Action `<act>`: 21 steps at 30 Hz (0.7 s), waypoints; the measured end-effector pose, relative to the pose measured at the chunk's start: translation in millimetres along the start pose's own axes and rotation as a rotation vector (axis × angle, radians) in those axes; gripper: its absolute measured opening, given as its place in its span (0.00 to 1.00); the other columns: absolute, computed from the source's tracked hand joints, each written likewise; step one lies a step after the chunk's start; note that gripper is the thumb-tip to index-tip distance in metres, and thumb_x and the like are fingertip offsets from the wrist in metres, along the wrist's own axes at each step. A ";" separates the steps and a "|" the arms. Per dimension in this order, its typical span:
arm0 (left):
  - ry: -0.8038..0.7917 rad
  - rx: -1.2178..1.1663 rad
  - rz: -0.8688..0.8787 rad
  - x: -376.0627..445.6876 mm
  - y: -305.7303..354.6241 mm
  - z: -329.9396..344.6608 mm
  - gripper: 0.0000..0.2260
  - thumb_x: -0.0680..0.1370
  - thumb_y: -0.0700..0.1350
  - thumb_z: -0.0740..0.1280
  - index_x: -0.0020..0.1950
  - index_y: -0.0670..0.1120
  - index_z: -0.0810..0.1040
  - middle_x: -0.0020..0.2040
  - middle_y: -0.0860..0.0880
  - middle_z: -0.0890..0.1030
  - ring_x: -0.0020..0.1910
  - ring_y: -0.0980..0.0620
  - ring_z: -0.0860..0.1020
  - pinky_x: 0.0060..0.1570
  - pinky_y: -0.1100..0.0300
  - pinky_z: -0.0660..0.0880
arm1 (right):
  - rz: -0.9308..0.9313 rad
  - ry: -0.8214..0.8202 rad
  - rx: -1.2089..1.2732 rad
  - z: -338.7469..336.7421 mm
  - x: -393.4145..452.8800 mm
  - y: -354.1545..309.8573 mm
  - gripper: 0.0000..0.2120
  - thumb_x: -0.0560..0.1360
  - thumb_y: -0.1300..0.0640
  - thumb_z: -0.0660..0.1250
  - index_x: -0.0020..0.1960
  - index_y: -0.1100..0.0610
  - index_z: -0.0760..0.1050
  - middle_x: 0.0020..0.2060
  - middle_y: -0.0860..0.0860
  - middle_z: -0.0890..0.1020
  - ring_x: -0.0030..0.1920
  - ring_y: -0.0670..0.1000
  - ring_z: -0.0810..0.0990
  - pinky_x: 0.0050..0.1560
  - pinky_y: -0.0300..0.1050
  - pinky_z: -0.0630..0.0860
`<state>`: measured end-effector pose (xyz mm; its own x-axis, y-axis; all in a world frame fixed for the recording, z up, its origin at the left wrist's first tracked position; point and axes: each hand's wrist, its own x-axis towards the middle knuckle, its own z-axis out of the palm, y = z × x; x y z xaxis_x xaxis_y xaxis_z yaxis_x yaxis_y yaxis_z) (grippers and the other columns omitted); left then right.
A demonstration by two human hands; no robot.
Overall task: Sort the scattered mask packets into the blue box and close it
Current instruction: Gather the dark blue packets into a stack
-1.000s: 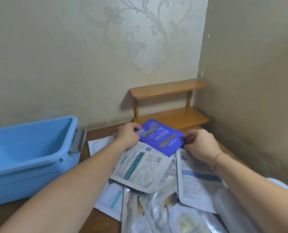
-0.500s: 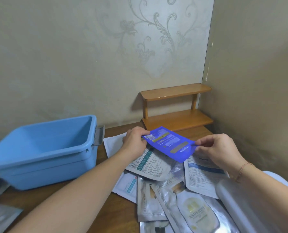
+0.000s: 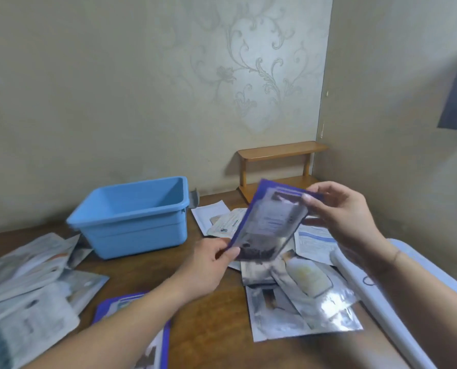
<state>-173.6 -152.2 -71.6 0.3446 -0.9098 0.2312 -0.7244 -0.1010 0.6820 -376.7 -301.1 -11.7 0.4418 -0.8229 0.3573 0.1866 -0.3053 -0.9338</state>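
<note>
On the wooden table (image 3: 216, 310) the blue box (image 3: 134, 222) sits lidless; both hands pinch a purple-edged packet (image 3: 271, 222)

Box (image 3: 131, 225) at the table's (image 3: 216, 315) back left, shelf (image 3: 280, 161) in the far right corner. Packets (image 3: 302, 294) heaped right of the box; 1 packet (image 3: 268, 222) held above them between 2 hands.

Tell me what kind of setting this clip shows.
Probably a room in a home: patterned wallpaper, a wooden table in a corner, and a small wooden shelf against the wall.
</note>
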 end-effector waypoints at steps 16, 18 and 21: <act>-0.013 -0.644 -0.330 -122.9 -10.4 -70.8 0.09 0.81 0.36 0.64 0.60 0.41 0.79 0.52 0.41 0.85 0.52 0.43 0.84 0.55 0.51 0.79 | 0.542 -0.360 -0.033 111.4 -81.8 9.1 0.10 0.76 0.65 0.67 0.57 0.61 0.78 0.44 0.62 0.85 0.38 0.57 0.84 0.34 0.46 0.79; 0.048 -0.499 -0.363 -145.6 -28.5 -94.0 0.07 0.82 0.39 0.64 0.54 0.42 0.82 0.47 0.46 0.87 0.45 0.51 0.85 0.48 0.58 0.78 | 0.527 -0.425 -0.036 141.1 -98.1 7.7 0.12 0.75 0.66 0.69 0.58 0.60 0.77 0.43 0.60 0.86 0.39 0.59 0.85 0.33 0.47 0.80; 0.110 -0.305 -0.474 -180.2 -49.0 -115.2 0.07 0.81 0.41 0.65 0.53 0.42 0.83 0.38 0.50 0.86 0.29 0.59 0.78 0.32 0.65 0.71 | 0.542 -0.526 -0.048 180.7 -116.5 8.8 0.17 0.73 0.66 0.71 0.61 0.58 0.75 0.44 0.57 0.86 0.43 0.59 0.86 0.38 0.52 0.82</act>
<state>-131.4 63.0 -66.7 0.6614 -0.7447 -0.0894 -0.2758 -0.3523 0.8943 -268.0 -121.3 -58.2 0.8234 -0.5303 -0.2019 -0.2095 0.0466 -0.9767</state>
